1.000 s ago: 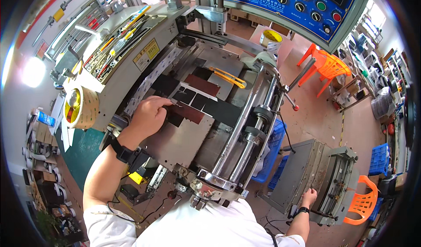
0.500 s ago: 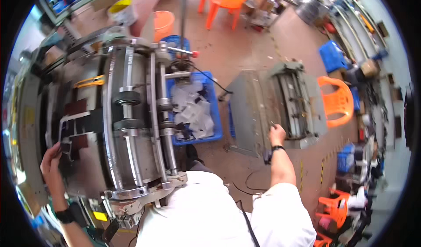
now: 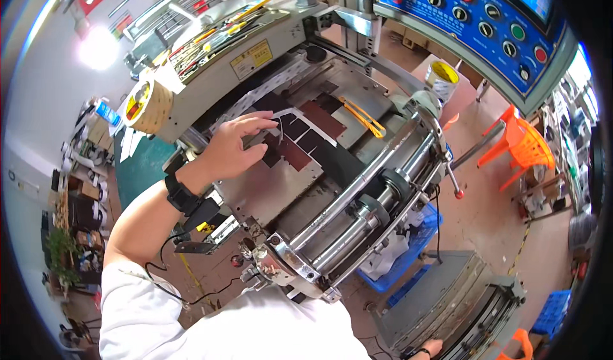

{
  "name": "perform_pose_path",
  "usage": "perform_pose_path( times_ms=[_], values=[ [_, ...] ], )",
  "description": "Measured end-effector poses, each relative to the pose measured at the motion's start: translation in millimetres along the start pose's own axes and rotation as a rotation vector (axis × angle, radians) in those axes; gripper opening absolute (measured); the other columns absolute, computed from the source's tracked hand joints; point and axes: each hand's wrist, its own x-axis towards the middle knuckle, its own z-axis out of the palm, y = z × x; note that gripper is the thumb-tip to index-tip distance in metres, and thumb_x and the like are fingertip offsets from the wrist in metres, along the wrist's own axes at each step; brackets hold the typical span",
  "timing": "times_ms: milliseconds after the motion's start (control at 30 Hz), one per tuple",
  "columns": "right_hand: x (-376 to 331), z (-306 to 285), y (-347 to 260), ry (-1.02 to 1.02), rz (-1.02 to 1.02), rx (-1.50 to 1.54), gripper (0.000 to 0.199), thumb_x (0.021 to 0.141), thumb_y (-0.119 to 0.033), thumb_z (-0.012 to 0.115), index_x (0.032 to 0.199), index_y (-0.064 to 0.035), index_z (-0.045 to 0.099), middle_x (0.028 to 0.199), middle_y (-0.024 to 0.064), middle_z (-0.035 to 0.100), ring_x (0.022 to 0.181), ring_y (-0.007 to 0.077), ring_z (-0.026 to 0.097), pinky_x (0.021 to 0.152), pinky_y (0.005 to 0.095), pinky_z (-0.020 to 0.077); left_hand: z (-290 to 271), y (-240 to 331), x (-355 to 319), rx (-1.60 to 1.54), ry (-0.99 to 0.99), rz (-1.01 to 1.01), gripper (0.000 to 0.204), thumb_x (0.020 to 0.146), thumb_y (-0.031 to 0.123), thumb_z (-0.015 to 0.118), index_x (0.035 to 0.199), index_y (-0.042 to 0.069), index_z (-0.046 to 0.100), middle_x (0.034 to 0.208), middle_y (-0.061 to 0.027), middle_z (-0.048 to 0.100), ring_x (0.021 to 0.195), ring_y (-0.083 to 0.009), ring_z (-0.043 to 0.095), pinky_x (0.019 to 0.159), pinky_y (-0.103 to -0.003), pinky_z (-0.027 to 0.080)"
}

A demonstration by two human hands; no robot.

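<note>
My left hand (image 3: 233,146) hovers over the flat metal bed (image 3: 265,191) of a roller machine, thumb and fingers apart, nothing visible between them. Just past its fingertips lies a black strip (image 3: 341,165) whose near end shows dark pieces edged with white. Dark red-brown patches (image 3: 297,157) flank the strip, which runs toward two black rollers (image 3: 372,210) on a metal shaft. At the lower right, my right hand (image 3: 434,347) rests on a grey machine (image 3: 440,296). Its fingers look curled; what they hold, if anything, is too small to make out.
A yellow utility knife (image 3: 363,117) lies on the bed. Behind stand a ledge of tools (image 3: 220,37), a tape roll (image 3: 147,104) and a blue control panel (image 3: 472,21). A blue crate (image 3: 402,258) with white scraps sits below the rollers. Orange chairs (image 3: 520,143) stand at the right.
My view has swung to the left, bringing the control panel and tool ledge into sight. My left hand is now more open above the bed. My right hand stays at the grey machine.
</note>
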Motion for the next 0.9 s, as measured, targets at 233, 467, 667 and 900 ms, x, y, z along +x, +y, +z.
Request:
perform_pose_path(
  times_ms=[233,467,667,900],
  values=[
    [-32,-59,-45,-0.221,0.166,0.008,0.036,0.104,-0.015,0.046,0.123,0.0104,0.064,0.128,0.0283,0.063,0.112,0.0383,0.065,0.089,0.0458,0.0534,-1,22,-12,0.084,-0.071,-0.058,0.049,0.084,0.009,0.067,0.133,0.012,0.064,0.153,-0.013,0.048,0.125,-0.0216,0.059,0.09,-0.033,0.054],
    [-19,-138,-155,0.322,-0.593,0.347,0.039,0.096,-0.022,0.062,0.125,0.0038,0.063,0.125,0.0237,0.064,0.112,0.037,0.063,0.095,0.0484,0.0497,-18,34,-47,0.132,0.019,0.087,0.041,0.084,0.009,0.07,0.125,0.01,0.068,0.145,-0.0145,0.056,0.114,-0.0276,0.067,0.077,-0.033,0.057],
    [-71,-324,-309,0.365,-0.985,1.101,0.037,0.096,-0.002,0.06,0.133,0.0021,0.058,0.117,0.0108,0.066,0.1,0.0189,0.064,0.093,0.0313,0.0506,-73,32,-124,0.098,0.297,0.146,0.008,0.088,0.007,0.067,0.083,0.0,0.069,0.076,-0.0073,0.068,0.069,-0.0212,0.067,0.058,-0.03,0.051],
    [-376,-478,-421,0.205,-1.778,0.608,0.043,0.085,-0.002,0.07,0.127,-0.0006,0.063,0.105,0.0096,0.069,0.096,0.0151,0.066,0.082,0.0284,0.054,-61,-33,-238,-0.665,0.864,0.046,0.049,0.094,0.011,0.051,0.045,0.006,0.042,0.049,-0.0049,0.05,0.041,-0.0145,0.043,0.042,-0.026,0.031]
  ],
)
